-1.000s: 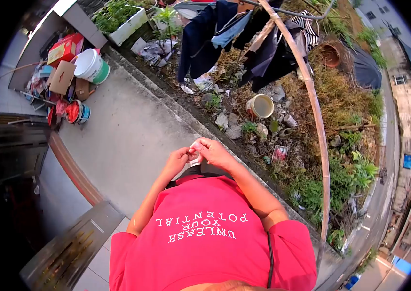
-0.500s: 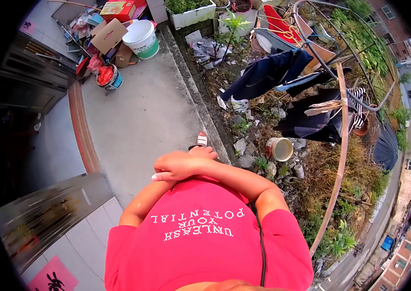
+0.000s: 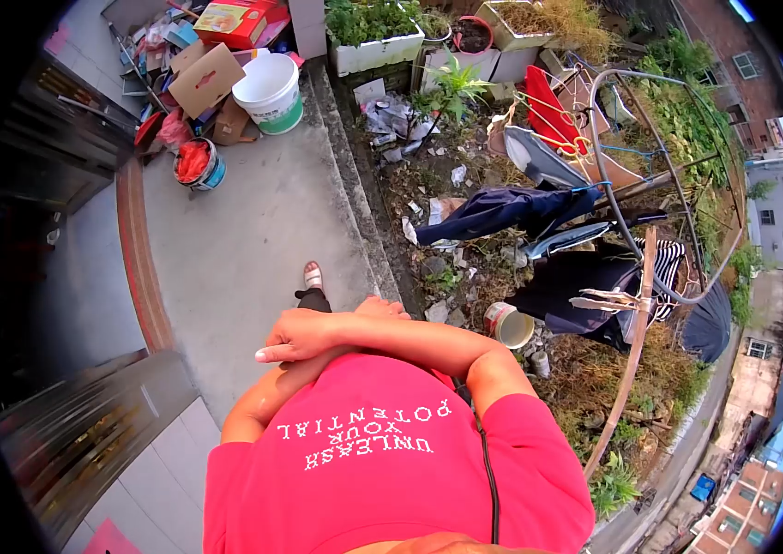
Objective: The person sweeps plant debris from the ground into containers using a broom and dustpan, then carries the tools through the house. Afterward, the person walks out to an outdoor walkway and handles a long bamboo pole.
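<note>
My forearms are crossed in front of the red T-shirt (image 3: pixel 391 494), which bears white lettering. My right hand (image 3: pixel 297 334) lies at the left, its forearm over my left one. Its thumb sticks out to the left; the other fingers bend down out of sight. My left hand (image 3: pixel 382 308) shows partly beyond my right forearm, with its fingers stretched out to the right. I see no object in either hand. A foot in a white sandal (image 3: pixel 313 275) stands on the concrete ahead of the hands.
A concrete walkway (image 3: pixel 225 222) has a raised edge on its right. A white bucket (image 3: pixel 267 88), a smaller bucket (image 3: pixel 201 166) and cardboard (image 3: pixel 205 78) stand ahead. Rubble, hanging dark clothes (image 3: pixel 511 212), a bent pole (image 3: pixel 632 369) and a metal frame (image 3: pixel 599 120) lie to the right.
The view has shifted, with the clothes and the tipped bucket on the right now lower. The sandalled foot shows further left, with more dark trouser leg. My arms stay crossed.
</note>
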{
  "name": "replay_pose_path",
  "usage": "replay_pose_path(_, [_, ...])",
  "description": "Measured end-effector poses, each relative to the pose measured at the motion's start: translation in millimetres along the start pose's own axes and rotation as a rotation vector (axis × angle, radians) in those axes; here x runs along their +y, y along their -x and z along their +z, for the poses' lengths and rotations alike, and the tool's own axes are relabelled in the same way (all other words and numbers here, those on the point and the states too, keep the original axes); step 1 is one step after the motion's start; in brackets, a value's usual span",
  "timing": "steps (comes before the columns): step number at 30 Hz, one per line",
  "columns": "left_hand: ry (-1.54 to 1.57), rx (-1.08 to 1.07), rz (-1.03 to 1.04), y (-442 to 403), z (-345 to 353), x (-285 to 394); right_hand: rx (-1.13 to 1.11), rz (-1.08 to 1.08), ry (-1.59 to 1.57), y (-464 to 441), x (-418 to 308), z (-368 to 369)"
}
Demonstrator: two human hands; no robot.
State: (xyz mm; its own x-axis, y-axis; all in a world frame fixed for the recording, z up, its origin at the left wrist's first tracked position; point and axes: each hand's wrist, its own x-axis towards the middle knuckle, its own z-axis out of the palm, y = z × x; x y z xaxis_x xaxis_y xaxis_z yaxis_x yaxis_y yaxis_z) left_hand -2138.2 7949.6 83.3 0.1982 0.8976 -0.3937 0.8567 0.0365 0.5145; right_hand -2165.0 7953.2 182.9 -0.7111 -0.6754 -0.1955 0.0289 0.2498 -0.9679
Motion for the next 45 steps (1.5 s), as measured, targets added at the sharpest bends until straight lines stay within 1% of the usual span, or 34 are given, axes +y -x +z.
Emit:
replay_pose_path(2, [-0.019, -0.003, 0.034, -9, -3, -32, 0.045, -0.063, 0.03, -22, 15, -17])
replay_pose_path(3, [-0.024, -0.01, 0.041, -4, -18, -44, 0.145, -0.21, 0.078, -36, 21, -24])
replay_pose_path(4, [-0.027, -0.017, 0.044, 2, -43, -52, 0.158, -0.218, 0.046, -46, 21, -37])
replay_pose_path(6, [-0.031, 0.002, 0.058, 7, -69, -81, 0.183, -0.241, -0.001, -67, 16, -65])
replay_pose_path(9, [-0.069, 0.05, 0.101, 10, -107, -135, 0.254, -0.174, 0.113, -95, 2, -122])
replay_pose_path(12, [-0.136, 0.057, 0.149, 22, -139, -177, 0.333, -0.09, 0.132, -123, -12, -167])
replay_pose_path(13, [-0.143, 0.058, 0.161, 28, -149, -191, 0.312, -0.073, 0.134, -135, -13, -179])
replay_pose_path(16, [-0.121, 0.063, 0.147, 37, -166, -233, 0.365, -0.187, 0.18, -174, -7, -204])
replay_pose_path(19, [-0.038, 0.08, 0.16, 44, -185, -260, 0.272, -0.194, 0.101, -205, -5, -230])
replay_pose_path(22, [-0.001, 0.127, 0.143, 45, -206, -295, 0.208, -0.126, 0.071, -230, -4, -261])
replay_pose_path(28, [0.089, 0.241, 0.081, 36, -244, -375, 0.157, -0.073, 0.193, -265, -1, -338])
replay_pose_path(31, [0.111, 0.252, -0.019, 31, -272, -422, 0.062, -0.118, 0.258, -282, 1, -390])
replay_pose_path(34, [0.064, 0.26, -0.116, 23, -308, -467, 0.151, -0.345, 0.187, -311, 22, -431])
replay_pose_path(37, [0.067, 0.283, -0.156, 8, -347, -502, 0.104, -0.441, 0.153, -325, 17, -480])
replay_pose_path(38, [0.084, 0.29, -0.154, 2, -356, -511, 0.074, -0.382, 0.178, -328, 18, -497])
replay_pose_path(40, [0.007, 0.281, -0.113, -22, -378, -535, 0.02, -0.246, 0.224, -329, 23, -535])
replay_pose_path(41, [-0.03, 0.276, -0.089, -31, -386, -544, 0.054, -0.142, 0.226, -328, 26, -551])
replay_pose_path(44, [0.055, 0.253, -0.043, -52, -410, -557, 0.17, -0.104, 0.117, -313, 31, -593])
replay_pose_path(45, [0.086, 0.213, -0.046, -58, -419, -560, 0.2, -0.104, 0.108, -309, 34, -603])
